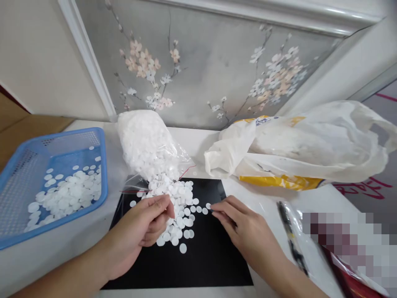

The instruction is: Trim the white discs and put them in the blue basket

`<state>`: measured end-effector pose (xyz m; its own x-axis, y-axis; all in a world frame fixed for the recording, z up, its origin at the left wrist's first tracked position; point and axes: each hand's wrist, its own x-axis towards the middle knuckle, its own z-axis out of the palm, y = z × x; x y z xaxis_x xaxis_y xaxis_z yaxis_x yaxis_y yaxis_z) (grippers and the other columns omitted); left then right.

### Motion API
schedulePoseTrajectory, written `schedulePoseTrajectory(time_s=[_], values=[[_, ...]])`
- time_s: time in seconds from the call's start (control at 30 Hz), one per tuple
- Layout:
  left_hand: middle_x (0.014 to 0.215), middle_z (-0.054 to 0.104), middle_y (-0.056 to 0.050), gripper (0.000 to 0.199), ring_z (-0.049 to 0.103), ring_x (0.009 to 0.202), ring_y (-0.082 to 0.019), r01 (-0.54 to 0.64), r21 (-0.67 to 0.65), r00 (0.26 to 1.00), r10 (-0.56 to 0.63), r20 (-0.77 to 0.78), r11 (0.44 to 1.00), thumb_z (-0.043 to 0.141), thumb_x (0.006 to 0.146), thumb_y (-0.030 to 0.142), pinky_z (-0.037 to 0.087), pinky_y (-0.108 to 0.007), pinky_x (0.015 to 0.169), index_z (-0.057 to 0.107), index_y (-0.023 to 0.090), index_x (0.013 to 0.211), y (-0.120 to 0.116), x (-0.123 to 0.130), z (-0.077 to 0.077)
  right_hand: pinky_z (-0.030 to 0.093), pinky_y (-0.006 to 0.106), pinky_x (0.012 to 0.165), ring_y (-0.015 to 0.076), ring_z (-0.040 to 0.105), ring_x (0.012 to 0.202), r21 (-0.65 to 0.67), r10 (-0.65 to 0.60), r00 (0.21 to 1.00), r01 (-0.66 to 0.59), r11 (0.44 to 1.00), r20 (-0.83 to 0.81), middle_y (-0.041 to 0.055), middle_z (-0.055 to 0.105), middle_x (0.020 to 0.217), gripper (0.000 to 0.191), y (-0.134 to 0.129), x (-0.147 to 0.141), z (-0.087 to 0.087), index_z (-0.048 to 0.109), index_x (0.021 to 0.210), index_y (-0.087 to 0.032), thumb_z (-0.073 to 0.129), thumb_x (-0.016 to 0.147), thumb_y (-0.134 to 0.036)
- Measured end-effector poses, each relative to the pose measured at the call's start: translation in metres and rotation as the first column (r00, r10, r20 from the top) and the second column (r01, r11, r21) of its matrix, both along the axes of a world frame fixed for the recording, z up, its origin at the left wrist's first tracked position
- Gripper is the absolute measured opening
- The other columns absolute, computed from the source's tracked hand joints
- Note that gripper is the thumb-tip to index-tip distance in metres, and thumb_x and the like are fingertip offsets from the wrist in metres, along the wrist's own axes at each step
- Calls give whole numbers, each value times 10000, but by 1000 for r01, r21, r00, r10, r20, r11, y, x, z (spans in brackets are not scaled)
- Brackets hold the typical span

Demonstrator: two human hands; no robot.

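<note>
Small white round discs (178,223) lie in a loose heap on a black mat (214,265). They spill from the mouth of a clear plastic bag (145,140) full of the same discs. My left hand (155,219) is over the heap's left side, its fingers curled closed; whatever may be inside them is hidden. To the right of the heap, my right hand (240,221) has thumb and forefinger pinched together, with one white disc (208,205) at the fingertips. Several discs trail from the heap toward that hand.
A blue plastic basket (104,174) at the left has more white discs in it. A white and yellow plastic bag (294,145) lies at the back right. Near the right edge is a black pen (291,236) beside clear plastic wrapping. A floral panel (201,62) rises behind.
</note>
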<state>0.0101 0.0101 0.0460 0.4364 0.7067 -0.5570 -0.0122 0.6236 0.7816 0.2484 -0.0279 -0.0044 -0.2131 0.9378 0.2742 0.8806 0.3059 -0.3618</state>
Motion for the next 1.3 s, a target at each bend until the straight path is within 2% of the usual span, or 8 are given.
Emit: schedulePoseTrajectory(time_s=[0.2,0.47,0.67,0.87,1.0,1.1,1.2,1.3], values=[[499,258,108,253,104,451,-76,109,8,994,-109,27,994,442,957,382,89,-241,442,570,201,835,-7,3,3,363,230,431,119,554,452,93,105,971,-128,987,215,7,632,704,372,7,-15,-5,637,772,-191,322,965,-143],[476,260,106,383,135,445,-79,202,53,978,-199,-61,978,466,926,481,91,-246,431,558,183,703,-10,2,-2,478,208,521,126,609,547,-139,83,982,-107,984,-168,-6,621,673,273,1,-14,5,618,746,-217,438,949,-244],[478,224,120,368,110,437,-81,206,10,979,-206,-3,979,475,918,514,92,-241,417,559,196,753,-9,3,-7,530,268,560,158,649,599,-58,10,998,-14,998,-66,50,627,841,332,16,7,-8,678,1106,-223,377,973,-262],[471,319,108,284,211,445,-76,304,51,948,-297,-113,951,479,923,424,157,-213,443,590,188,811,-10,5,-4,480,259,551,142,591,573,-197,-18,983,-18,980,-180,27,624,820,188,18,4,-4,642,778,-218,489,886,-235],[740,546,65,146,384,521,-65,367,179,898,-298,-325,913,586,846,308,273,-196,502,614,217,956,-14,10,-3,370,224,453,126,465,477,-428,-221,895,37,903,-388,-39,524,548,126,5,-8,14,626,714,-217,583,813,-282],[799,585,58,177,405,543,-76,495,278,815,-329,-477,823,641,810,353,272,-210,512,628,213,917,-22,17,-5,349,209,444,115,464,485,-588,-281,783,-129,798,-554,-34,556,555,155,-10,-25,22,634,715,-200,634,792,-335],[640,546,48,253,443,577,-102,592,332,759,-368,-538,735,545,876,329,264,-221,529,590,174,681,-30,21,-10,324,200,423,94,433,441,-631,-263,748,-256,733,-609,-35,592,577,168,-22,-36,21,598,722,-203,598,832,-330],[588,569,36,294,473,568,-108,578,321,774,-380,-506,750,482,885,257,282,-219,536,623,171,643,-34,22,-12,334,204,475,102,470,481,-590,-136,800,-304,748,-585,-33,588,584,237,-26,-35,19,543,717,-208,494,913,-332]])
